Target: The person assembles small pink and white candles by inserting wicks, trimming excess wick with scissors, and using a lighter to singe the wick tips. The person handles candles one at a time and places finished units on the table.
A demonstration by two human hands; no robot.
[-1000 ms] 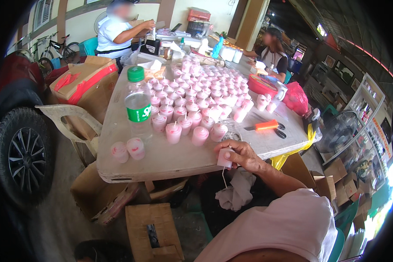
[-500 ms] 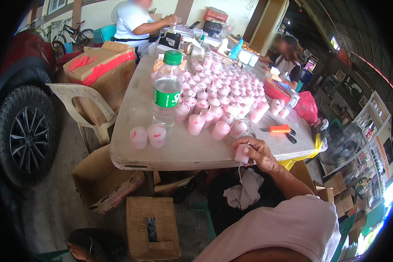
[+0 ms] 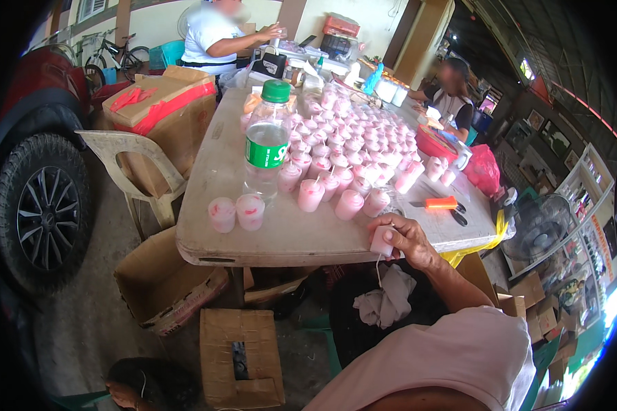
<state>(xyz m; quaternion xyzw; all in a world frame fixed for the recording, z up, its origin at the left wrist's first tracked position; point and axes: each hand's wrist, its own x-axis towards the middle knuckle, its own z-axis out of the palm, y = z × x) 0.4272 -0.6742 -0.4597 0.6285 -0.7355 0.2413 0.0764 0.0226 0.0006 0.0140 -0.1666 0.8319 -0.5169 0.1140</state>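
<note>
My right hand (image 3: 411, 245) is closed around a small pink candle (image 3: 382, 241) at the table's near edge. The candle is tipped over, and its pale wick hangs down below it. My left hand is out of view. Just beyond my right hand, many pink candles with wicks (image 3: 349, 204) stand crowded on the pale table (image 3: 216, 236). Two pink candles (image 3: 250, 212) stand apart at the near left, by a clear plastic bottle (image 3: 264, 179) with a green cap and label. A grey rag (image 3: 389, 296) lies on my dark lap below the hand.
An orange-handled tool (image 3: 440, 203) and black-handled scissors (image 3: 459, 214) lie right of the candles. Cardboard boxes (image 3: 242, 322) sit on the floor, with a plastic chair (image 3: 140, 161) at left. Two people (image 3: 212, 41) work at the far side. A fan (image 3: 541, 226) stands right.
The whole view has shifted slightly, so the table and candles appear a little farther right. My right hand keeps its hold on the candle.
</note>
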